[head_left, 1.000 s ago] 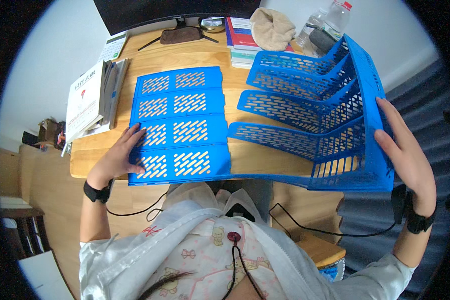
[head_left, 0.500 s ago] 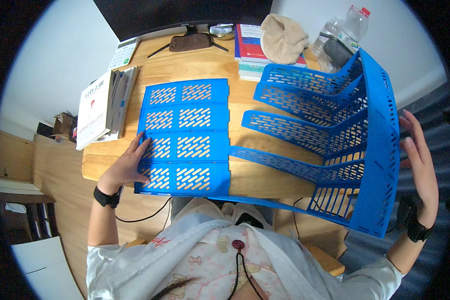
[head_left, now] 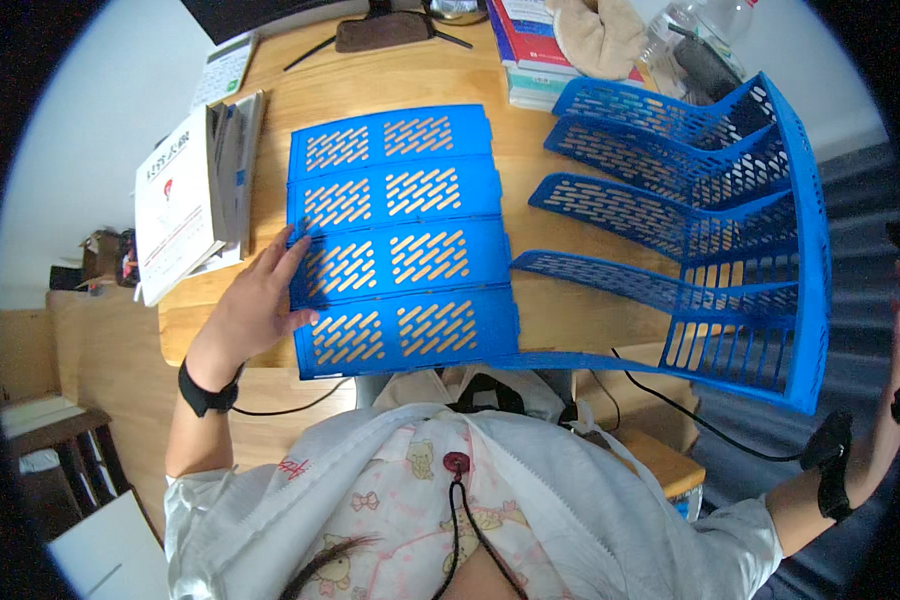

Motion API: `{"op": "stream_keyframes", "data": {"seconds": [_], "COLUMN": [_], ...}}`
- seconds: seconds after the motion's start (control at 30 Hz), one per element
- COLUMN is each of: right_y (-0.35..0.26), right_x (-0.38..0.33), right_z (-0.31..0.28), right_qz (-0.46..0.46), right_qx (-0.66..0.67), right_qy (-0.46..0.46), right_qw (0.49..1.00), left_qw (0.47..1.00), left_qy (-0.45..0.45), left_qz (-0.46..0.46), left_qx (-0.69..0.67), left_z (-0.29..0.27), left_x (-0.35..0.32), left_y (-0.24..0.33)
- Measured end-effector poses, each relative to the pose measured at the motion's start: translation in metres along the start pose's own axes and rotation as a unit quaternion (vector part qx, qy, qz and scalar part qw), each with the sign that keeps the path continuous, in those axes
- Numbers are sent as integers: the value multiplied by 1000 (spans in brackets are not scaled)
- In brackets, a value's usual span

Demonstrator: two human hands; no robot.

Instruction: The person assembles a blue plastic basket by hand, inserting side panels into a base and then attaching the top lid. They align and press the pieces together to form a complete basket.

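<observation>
A blue plastic file rack [head_left: 805, 260] lies on the desk, with several curved, perforated dividers [head_left: 620, 215] reaching left from its right-hand wall. At its left is a blue slotted panel [head_left: 400, 215], marked off in several sections, and a long strip along the near edge runs between the two sides. My left hand [head_left: 255, 305] rests at the panel's left edge, fingers stretched over the rim and thumb apart. My right hand [head_left: 899, 320] is out at the far right, beyond the rack's wall and apart from it; the picture's rim cuts it off and hides its fingers.
Stacked books [head_left: 185, 200] stand on the desk's left side. At the back are a monitor [head_left: 270, 12], a brown item with two thin arms [head_left: 382, 32], more books [head_left: 530, 50], a beige fluffy cloth [head_left: 600, 35] and clear bottles [head_left: 715, 25]. A black cable [head_left: 710, 425] hangs at right.
My right hand has moved from beside the rack's right wall outward to the picture's rim. My left hand stays at the panel's edge. The view has shifted a little.
</observation>
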State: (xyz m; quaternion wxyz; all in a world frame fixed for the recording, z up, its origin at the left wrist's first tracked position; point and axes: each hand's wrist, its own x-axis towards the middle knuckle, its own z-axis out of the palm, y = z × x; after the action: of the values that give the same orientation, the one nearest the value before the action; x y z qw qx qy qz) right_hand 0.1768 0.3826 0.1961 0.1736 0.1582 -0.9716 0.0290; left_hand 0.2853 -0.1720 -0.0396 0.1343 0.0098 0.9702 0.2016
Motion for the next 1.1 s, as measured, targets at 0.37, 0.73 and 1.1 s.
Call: {"op": "stream_keyframes", "data": {"seconds": [0.37,0.73,1.1], "right_y": [-203,-213,-220], "right_x": [26,36,39], "right_z": [84,191,187], "right_qz": [-189,-247,-298], "right_qx": [-9,-121,-142], "right_qy": [-258,-283,-331], "right_qw": [947,919,884], "left_qw": [993,989,990], "left_qy": [-14,-8,-20], "left_qz": [108,118,101], "left_qx": [44,91,95], "left_z": [14,23,19], "left_x": [4,2,0], "left_y": [-9,-16,-17]}}
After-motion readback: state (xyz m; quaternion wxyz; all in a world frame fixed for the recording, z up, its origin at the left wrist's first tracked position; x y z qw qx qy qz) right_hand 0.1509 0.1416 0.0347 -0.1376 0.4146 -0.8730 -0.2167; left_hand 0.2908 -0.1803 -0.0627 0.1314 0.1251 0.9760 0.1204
